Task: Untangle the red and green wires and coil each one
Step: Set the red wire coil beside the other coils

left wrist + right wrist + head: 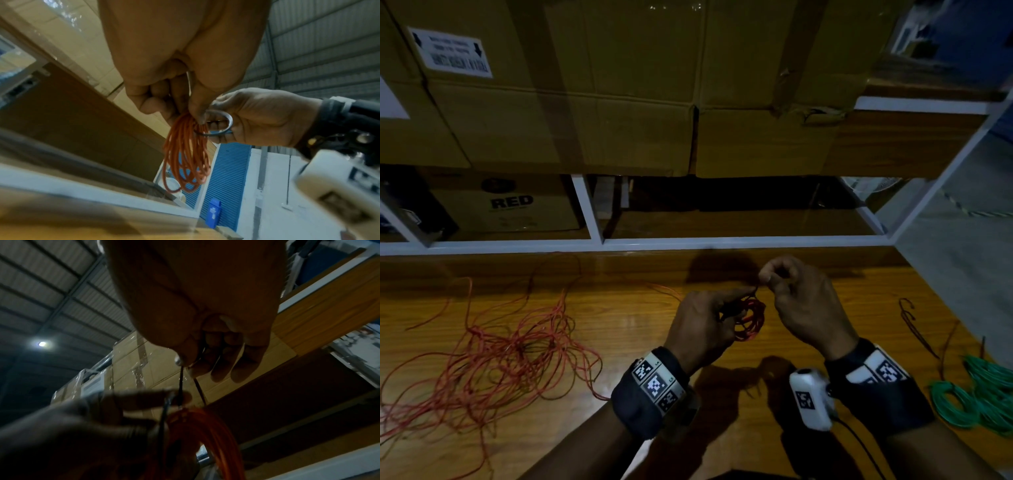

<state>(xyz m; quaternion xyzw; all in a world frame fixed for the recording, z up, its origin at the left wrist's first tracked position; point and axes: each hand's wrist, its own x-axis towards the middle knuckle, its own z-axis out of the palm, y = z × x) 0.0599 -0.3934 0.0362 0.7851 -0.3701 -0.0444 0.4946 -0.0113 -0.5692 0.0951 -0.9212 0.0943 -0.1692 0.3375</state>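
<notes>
My left hand grips a small coil of red wire above the wooden table, and the coil hangs from its pinched fingers in the left wrist view. My right hand pinches a thin dark tie looped around the top of that coil; the tie's two strands run down from its fingertips to the bundle. A big loose tangle of red wire lies on the table at the left. Coiled green wire lies at the right edge.
Several dark ties lie on the table right of my hands. Behind the table stands a white-framed shelf with cardboard boxes on it and one marked RED below.
</notes>
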